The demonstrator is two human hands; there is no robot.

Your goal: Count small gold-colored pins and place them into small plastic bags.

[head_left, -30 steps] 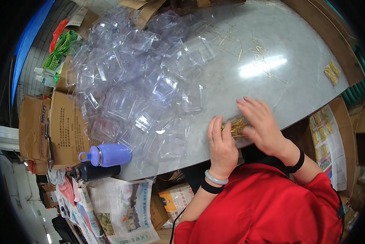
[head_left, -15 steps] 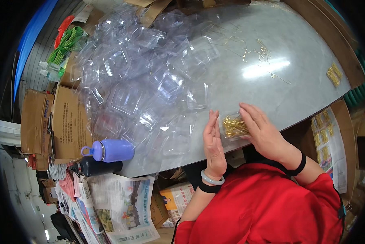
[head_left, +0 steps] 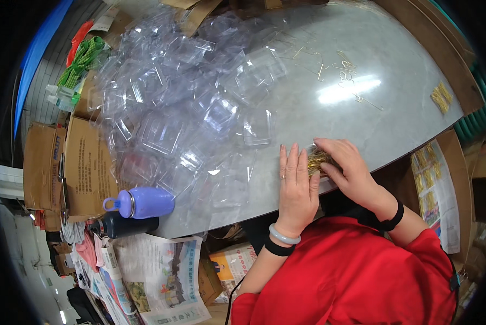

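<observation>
Between my hands, near the table's front edge, lies a bunch of thin gold wire hooks (head_left: pixel 317 161). Clear plastic shows at its far end, apparently part of a see-through case, mostly hidden by my fingers. My left hand (head_left: pixel 299 187) is flat, palm down, its fingers stretched out along the left side of the bunch. Curled over the right side is my right hand (head_left: pixel 347 165), its fingertips at the far end and its thumb at the near side, gripping the bunch.
A large heap of clear plastic cases (head_left: pixel 183 103) covers the table's left half. Loose gold hooks (head_left: pixel 346 70) lie farther back; a small gold bundle (head_left: pixel 441 97) sits at the right edge. A purple bottle (head_left: pixel 151 202) and a black bottle (head_left: pixel 126 225) stand at the left.
My left hand has turned from edge-on to palm down and come up against the gold hooks. My right fingers have curled farther over them, hiding more. The view has shifted slightly.
</observation>
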